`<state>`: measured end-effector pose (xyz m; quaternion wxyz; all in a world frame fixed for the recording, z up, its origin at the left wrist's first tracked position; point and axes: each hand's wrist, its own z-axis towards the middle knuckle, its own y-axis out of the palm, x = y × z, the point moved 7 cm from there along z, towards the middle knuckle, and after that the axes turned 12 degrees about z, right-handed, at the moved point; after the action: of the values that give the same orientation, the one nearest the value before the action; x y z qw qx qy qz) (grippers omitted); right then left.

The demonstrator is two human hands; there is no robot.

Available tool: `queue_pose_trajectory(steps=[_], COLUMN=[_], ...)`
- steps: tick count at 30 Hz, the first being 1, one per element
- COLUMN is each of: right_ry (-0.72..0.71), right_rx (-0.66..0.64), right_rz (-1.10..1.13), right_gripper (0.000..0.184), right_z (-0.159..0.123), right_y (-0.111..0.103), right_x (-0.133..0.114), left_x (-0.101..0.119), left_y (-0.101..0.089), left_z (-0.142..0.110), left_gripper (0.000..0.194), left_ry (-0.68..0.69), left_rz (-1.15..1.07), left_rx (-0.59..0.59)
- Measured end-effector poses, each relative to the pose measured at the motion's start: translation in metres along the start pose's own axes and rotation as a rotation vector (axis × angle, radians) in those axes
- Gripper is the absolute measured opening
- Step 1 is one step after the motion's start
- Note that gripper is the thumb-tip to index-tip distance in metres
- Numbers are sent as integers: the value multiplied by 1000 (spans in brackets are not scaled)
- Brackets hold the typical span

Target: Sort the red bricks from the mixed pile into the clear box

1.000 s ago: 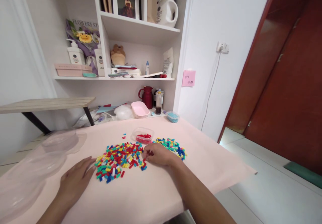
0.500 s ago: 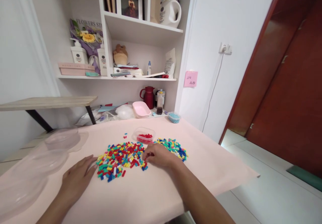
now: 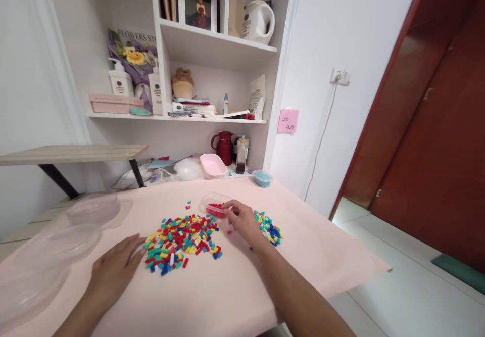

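My left hand (image 3: 115, 266) rests flat on the pink cloth with fingers stretched, their tips at the left edge of a large pile of mixed-colour small toy bricks (image 3: 182, 238). My right hand (image 3: 244, 222) is at the right rim of a clear plastic tub (image 3: 203, 203). Red bricks (image 3: 215, 209) lie inside that tub. The right fingers are bent together over the rim; what they hold, if anything, is too small to make out. A second pile of bricks (image 3: 270, 228), mostly green, blue and yellow, is partly hidden behind the right hand.
Clear empty tubs (image 3: 70, 241) stand along the table's left side. A tub of light blue pieces (image 3: 261, 178) sits at the back right corner. Behind the table are a pink basin (image 3: 213, 165), a red jug (image 3: 224, 147) and shelves. A few loose bricks (image 3: 188, 207) lie behind the large pile.
My right hand has moved from the right edge of the large pile up and away to the tub of red bricks. A red brick now shows on the cloth beside it. The left hand stays put.
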<state>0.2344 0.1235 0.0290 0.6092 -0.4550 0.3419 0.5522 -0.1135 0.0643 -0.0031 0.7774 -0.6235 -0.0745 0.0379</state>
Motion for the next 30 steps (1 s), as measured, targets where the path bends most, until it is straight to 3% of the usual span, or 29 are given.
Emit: queue_pose_trajectory(steps=[3, 7, 12, 14, 18, 22, 30], right_ry=[-27, -90, -68, -29, 62, 25, -75], right_rx=[167, 151, 125, 20, -343, -603, -667], right_rz=[35, 84, 102, 107, 107, 8, -262], right_gripper=[32, 41, 37, 34, 25, 20, 27], right_z=[11, 18, 9, 3, -11, -22, -24], right_y=[-14, -19, -22, -16, 8, 22, 28], right_x=[0, -2, -3, -4, -4, -3, 5], left_x=[1, 2, 2, 1, 1, 3, 3], left_y=[-1, -1, 0, 2, 2, 0, 1], left_z=[-2, -4, -3, -3, -4, -6, -6], left_gripper=[49, 48, 47, 48, 49, 51, 49], left_ry=[-1, -11, -1, 3, 3, -5, -2], left_rz=[0, -16, -47, -52, -42, -35, -53], left_rx=[11, 6, 31, 35, 15, -10, 4])
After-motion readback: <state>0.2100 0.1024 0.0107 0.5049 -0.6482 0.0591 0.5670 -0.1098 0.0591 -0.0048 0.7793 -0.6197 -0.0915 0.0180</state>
